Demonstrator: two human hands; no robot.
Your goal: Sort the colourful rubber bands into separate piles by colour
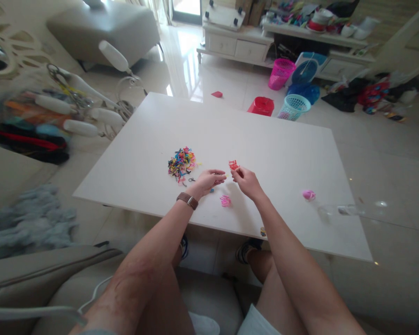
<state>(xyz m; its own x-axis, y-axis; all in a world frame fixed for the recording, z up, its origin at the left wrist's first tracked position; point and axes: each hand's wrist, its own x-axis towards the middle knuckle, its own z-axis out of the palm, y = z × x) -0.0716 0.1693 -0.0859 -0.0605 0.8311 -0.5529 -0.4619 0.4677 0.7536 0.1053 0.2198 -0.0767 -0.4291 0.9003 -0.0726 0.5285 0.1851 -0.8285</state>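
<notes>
My left hand (pixel 209 180), with a brown-strapped watch (pixel 187 200) at the wrist, reaches over the white table (pixel 265 139). Its fingers come together toward the right, with a tiny yellowish bit at the tips that is too small to name. Facing it, my right hand (pixel 246 181) is closed in a pinch; what lies between the fingers is hidden. Just beyond the right fingertips is a small cluster of red bands (pixel 233 164). A pink cluster (pixel 225 200) lies nearer me, below both hands. Left of my hands is a multicoloured heap of small bands or ties (pixel 181 164).
On the table's right lie a pink-purple bundle (pixel 309 195) and a clear transparent object (pixel 342 210). A small yellowish item (pixel 263 231) sits by the near edge. Beyond the table are a red bin (pixel 261 106), a light-blue basket (pixel 293 108) and a pink basket (pixel 281 73).
</notes>
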